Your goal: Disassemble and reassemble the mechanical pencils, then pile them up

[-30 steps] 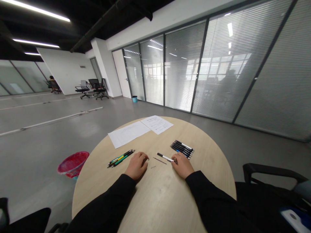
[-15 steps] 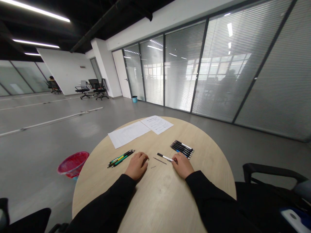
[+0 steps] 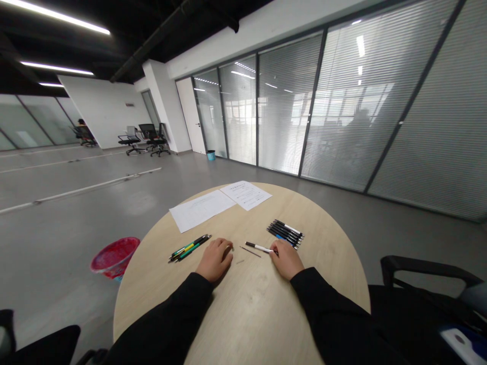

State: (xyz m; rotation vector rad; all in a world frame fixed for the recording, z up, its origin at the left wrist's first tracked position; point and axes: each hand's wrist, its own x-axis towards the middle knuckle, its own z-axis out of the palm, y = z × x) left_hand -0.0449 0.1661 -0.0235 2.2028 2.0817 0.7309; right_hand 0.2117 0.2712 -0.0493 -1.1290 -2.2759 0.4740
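My right hand rests on the table with its fingers closed on the end of a black-and-white pen barrel, which points left. My left hand lies palm down with curled fingers. At its fingertips shows a small piece, too small to name. Between the hands a thin dark pen refill lies on the tabletop, and nearer me lies a small spring. Left of my left hand is a group of green, yellow and black pens. Beyond my right hand several black pens lie in a row.
Two sheets of printed paper lie at the far side of the round wooden table. A red basin-like container stands left of the table. Black chairs flank it on both sides.
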